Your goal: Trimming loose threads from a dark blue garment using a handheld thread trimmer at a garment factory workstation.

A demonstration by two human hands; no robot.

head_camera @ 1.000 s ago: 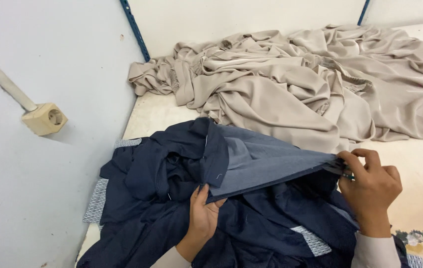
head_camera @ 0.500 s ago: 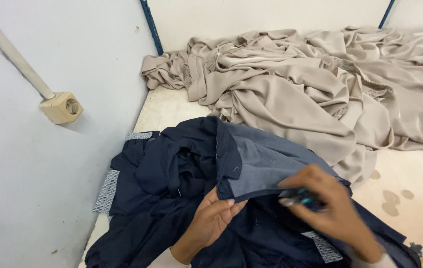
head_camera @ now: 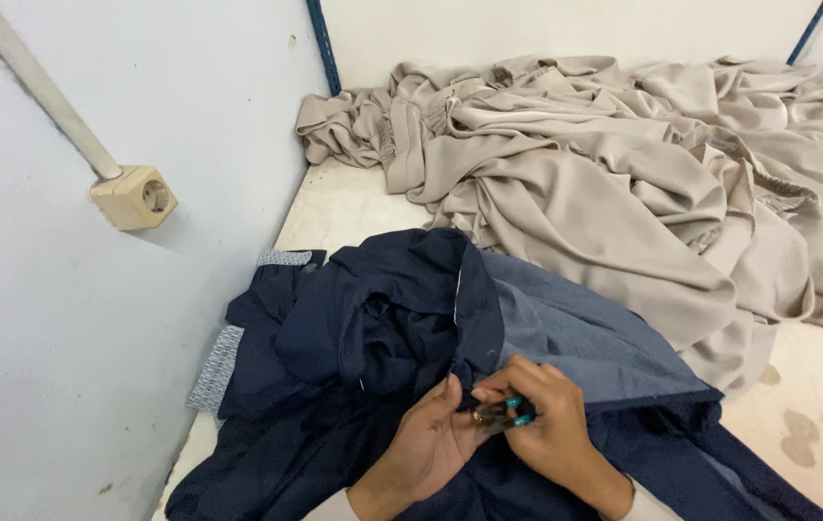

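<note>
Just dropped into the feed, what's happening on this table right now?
A person works on a crumpled navy blue cloth garment lying on a pale, stained table by the wall. The left hand pinches the fabric's edge, and the right hand holds a small teal-handled tool right at that spot, the two hands touching. A heap of beige fabric lies untouched behind.

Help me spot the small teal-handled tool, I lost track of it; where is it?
In the head view, low and centre-right: the teal-handled tool sits in the right hand, touching the left hand, over the navy garment.
</note>
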